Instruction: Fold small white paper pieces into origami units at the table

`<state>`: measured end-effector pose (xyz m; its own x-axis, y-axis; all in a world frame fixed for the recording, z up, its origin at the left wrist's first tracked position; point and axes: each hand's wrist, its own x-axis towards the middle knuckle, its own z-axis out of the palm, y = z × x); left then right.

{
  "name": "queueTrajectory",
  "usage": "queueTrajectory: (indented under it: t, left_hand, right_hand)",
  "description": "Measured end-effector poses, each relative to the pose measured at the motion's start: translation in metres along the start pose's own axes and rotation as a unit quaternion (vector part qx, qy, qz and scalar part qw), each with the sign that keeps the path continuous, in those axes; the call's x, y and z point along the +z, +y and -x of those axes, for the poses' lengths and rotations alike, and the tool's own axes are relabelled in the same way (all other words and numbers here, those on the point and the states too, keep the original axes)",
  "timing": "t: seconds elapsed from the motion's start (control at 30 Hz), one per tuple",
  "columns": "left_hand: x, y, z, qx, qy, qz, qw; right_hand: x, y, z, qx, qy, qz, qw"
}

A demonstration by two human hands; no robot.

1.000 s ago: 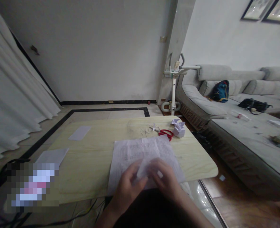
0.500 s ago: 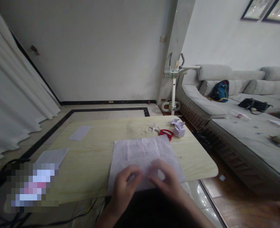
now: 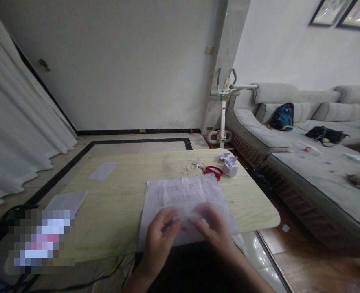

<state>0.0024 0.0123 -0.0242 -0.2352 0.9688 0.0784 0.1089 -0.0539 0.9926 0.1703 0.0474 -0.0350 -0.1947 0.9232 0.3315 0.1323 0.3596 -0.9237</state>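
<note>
My left hand and my right hand hover close together over a large creased sheet of printed paper at the table's near edge. The fingers of both hands are curled in, thumb against fingertips. A pale, blurred bit shows between the fingertips, too smeared to name. Beyond the sheet lie red-handled scissors, their blades pointing left among thin pale strips. Crumpled paper sits just right of the scissors.
The wooden table has rounded corners. A small paper piece and a white sheet lie on its left side, near a pixelated bright object. A grey sofa stands to the right, with an exercise machine behind.
My fingertips have shifted slightly over the sheet, blurred by motion; my right hand is a little higher. The sheet, scissors and crumpled paper have stayed in place.
</note>
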Motion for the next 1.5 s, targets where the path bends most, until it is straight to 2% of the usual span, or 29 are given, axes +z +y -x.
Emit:
queueTrajectory:
  t: [0.07,0.17,0.33,0.4,0.53,0.6,0.7,0.8,1.0,1.1,1.2,1.3,1.4,1.5]
  left_hand:
    - [0.000,-0.003,0.000,-0.023,-0.008,0.015,1.000]
    - [0.001,-0.004,0.001,-0.046,-0.033,0.023,0.998]
    - [0.003,-0.005,-0.001,-0.068,-0.072,0.076,0.992]
    - [0.004,-0.007,-0.003,-0.072,-0.072,0.078,0.992]
    - [0.004,-0.009,-0.004,-0.030,-0.029,0.019,0.999]
    - [0.003,-0.007,-0.004,-0.002,-0.026,-0.007,1.000]
    - [0.002,-0.004,-0.004,0.025,-0.052,-0.028,0.998]
    - [0.001,-0.002,-0.004,0.024,-0.067,-0.032,0.997]
    - [0.001,0.002,-0.006,0.002,-0.026,-0.033,0.999]
    - [0.002,-0.002,-0.009,-0.042,-0.002,0.003,0.999]
    - [0.006,-0.007,-0.010,-0.086,-0.041,0.057,0.994]
    - [0.009,-0.009,-0.009,-0.092,-0.086,0.037,0.991]
    - [0.009,-0.007,-0.008,-0.090,-0.085,-0.027,0.992]
    - [0.007,-0.005,-0.007,-0.102,-0.079,-0.046,0.991]
  right_hand:
    - [0.000,0.002,-0.001,0.031,0.007,-0.012,0.999]
    - [-0.001,0.004,-0.004,0.068,-0.015,-0.017,0.997]
    - [-0.002,0.003,-0.006,0.102,-0.014,-0.060,0.993]
    - [-0.001,0.003,-0.006,0.119,-0.015,-0.080,0.990]
    - [0.001,0.003,-0.007,0.144,-0.001,-0.121,0.982]
    - [0.001,0.003,-0.008,0.154,0.000,-0.135,0.979]
    - [0.002,0.003,-0.009,0.158,-0.006,-0.140,0.978]
    - [0.002,0.003,-0.008,0.156,-0.010,-0.134,0.978]
    - [0.003,0.001,-0.006,0.150,-0.016,-0.124,0.981]
    - [0.004,0.002,-0.006,0.152,-0.025,-0.128,0.980]
    - [0.007,0.004,-0.006,0.171,-0.024,-0.142,0.975]
    - [0.009,0.005,-0.005,0.179,-0.020,-0.146,0.973]
    - [0.009,0.005,-0.004,0.175,-0.014,-0.141,0.974]
    - [0.009,0.005,-0.004,0.173,-0.015,-0.134,0.976]
